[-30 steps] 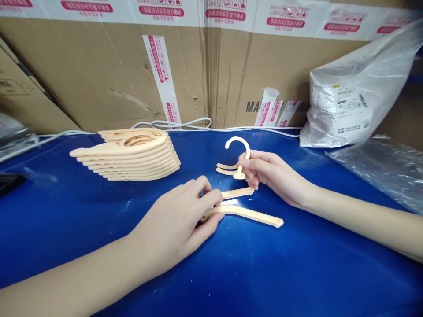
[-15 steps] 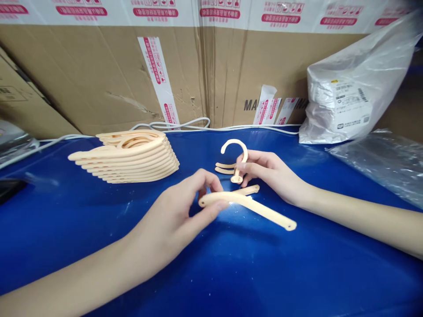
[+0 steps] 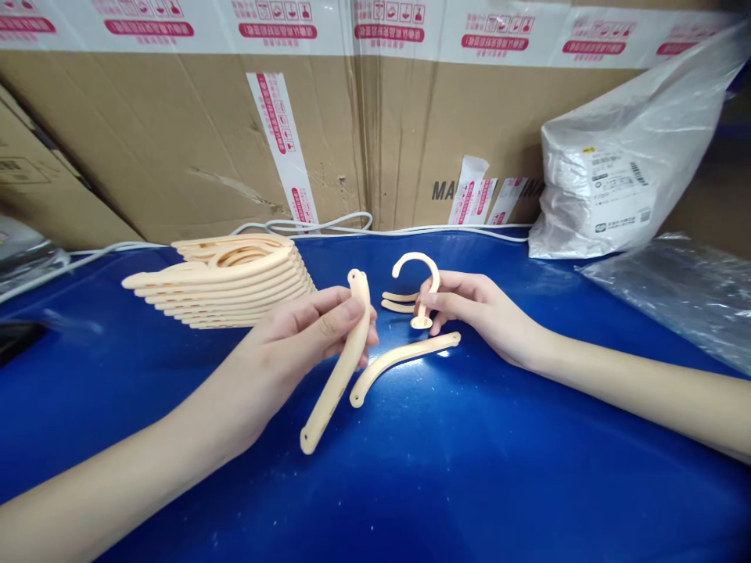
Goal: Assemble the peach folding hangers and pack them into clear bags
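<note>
My left hand (image 3: 293,340) is closed on a long, curved peach plastic hanger arm (image 3: 337,375), lifted off the blue table with its lower end pointing toward me. My right hand (image 3: 472,309) pinches the stem of a peach hanger hook (image 3: 418,275), held upright just above the table. A second hanger arm (image 3: 402,356) lies flat between my hands. Two small curved peach pieces (image 3: 399,301) rest beside the hook.
A stack of several peach hangers (image 3: 226,285) sits at the left on the blue table (image 3: 469,469). Cardboard boxes (image 3: 176,133) wall off the back, with white cables (image 3: 328,227) along them. A white plastic bag (image 3: 610,188) and clear plastic wrap (image 3: 680,289) lie at right.
My left hand has picked one hanger arm up from the table and swung it so it points toward me. The other arm stays on the table. My right hand keeps holding the hook.
</note>
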### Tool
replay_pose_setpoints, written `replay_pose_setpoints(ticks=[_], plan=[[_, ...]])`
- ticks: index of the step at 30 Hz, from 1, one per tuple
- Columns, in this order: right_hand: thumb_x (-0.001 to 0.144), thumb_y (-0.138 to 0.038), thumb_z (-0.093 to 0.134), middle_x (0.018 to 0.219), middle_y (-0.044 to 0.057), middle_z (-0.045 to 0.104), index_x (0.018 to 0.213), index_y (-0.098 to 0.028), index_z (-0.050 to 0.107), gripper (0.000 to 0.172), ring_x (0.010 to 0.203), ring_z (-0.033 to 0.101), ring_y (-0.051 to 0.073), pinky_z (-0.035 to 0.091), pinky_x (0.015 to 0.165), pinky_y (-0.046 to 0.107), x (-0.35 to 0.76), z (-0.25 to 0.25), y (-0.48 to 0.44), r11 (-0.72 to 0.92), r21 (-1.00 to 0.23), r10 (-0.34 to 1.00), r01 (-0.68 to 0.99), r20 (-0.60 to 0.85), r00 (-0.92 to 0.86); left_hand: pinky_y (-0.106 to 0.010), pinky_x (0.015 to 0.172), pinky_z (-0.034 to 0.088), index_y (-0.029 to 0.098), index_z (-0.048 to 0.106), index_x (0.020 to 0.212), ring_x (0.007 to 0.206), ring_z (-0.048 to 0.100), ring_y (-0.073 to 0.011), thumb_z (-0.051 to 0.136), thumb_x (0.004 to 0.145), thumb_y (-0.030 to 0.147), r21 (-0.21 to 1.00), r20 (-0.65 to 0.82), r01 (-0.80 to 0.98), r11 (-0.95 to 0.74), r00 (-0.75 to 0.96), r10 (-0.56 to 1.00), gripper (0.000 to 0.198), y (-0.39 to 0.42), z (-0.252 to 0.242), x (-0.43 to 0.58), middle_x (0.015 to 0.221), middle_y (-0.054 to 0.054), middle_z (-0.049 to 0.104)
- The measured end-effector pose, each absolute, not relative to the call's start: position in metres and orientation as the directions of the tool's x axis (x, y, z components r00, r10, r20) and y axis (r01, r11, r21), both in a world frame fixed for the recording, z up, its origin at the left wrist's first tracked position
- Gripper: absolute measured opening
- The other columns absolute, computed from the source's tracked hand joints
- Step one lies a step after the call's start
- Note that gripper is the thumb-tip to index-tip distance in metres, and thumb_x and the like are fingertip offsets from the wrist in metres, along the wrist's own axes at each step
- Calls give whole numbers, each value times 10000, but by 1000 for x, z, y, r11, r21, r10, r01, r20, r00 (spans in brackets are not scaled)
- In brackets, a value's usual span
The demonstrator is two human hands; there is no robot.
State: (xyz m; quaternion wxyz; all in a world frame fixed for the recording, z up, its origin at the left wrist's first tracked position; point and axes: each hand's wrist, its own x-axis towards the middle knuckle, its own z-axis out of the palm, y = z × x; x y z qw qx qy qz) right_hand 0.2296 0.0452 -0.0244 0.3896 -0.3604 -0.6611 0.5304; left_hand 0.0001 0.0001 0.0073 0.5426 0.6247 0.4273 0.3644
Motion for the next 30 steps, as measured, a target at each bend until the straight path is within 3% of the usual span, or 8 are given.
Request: replay_pose_setpoints(ticks=[2,5,7,10,15,23,30], plan=[[876,-284,626,774,6,653,800,-163,628,143,702,609,100,509,643,209,230,-24,45,174,-983,889,56,133,-438,-201,552,473,199,592,805,589,579,-104,470,966,389,931,50,314,-189,402,914,278,0,7,0,671,37,598],[870,-274,630,767,4,659,806,-169,623,123,691,607,98,505,642,210,230,-22,45,156,-987,893,47,120,-434,-218,529,404,203,569,830,556,540,-113,394,990,372,666,182,608,-432,429,885,291,-1,1,-2,625,47,556],[857,-257,643,754,0,664,819,-173,623,95,679,607,96,500,637,209,229,-22,45,149,-988,895,37,119,-431,-234,533,381,215,586,923,576,565,-128,334,1010,371,489,249,707,-512,449,858,309,-1,-7,-4,674,42,597],[825,-236,682,743,-7,677,855,-174,621,92,643,602,87,493,623,208,229,-23,45,131,-991,897,2,117,-426,-237,541,366,235,582,1009,624,618,-148,293,1027,387,349,299,745,-568,486,821,327,-1,-17,-6,760,30,653],[788,-217,745,786,6,714,884,-187,568,203,649,617,83,492,629,203,229,-24,46,58,-995,917,-80,85,-389,-237,513,335,228,506,1065,582,601,-149,324,1017,397,329,281,746,-579,508,814,253,-1,-22,-5,721,40,631],[780,-198,755,775,-19,678,916,-191,573,228,710,614,83,472,622,179,231,-19,48,11,-993,914,-120,59,-401,-280,597,380,207,534,1024,746,565,-179,342,1009,300,270,367,694,-667,566,738,214,1,-22,-3,808,8,569],[769,-208,770,751,-22,668,915,-197,571,247,687,598,84,473,629,186,231,-17,45,-24,-990,907,-141,37,-420,-279,648,394,189,566,967,747,549,-159,416,1024,277,347,351,638,-687,591,726,183,2,-18,-2,817,18,581]])
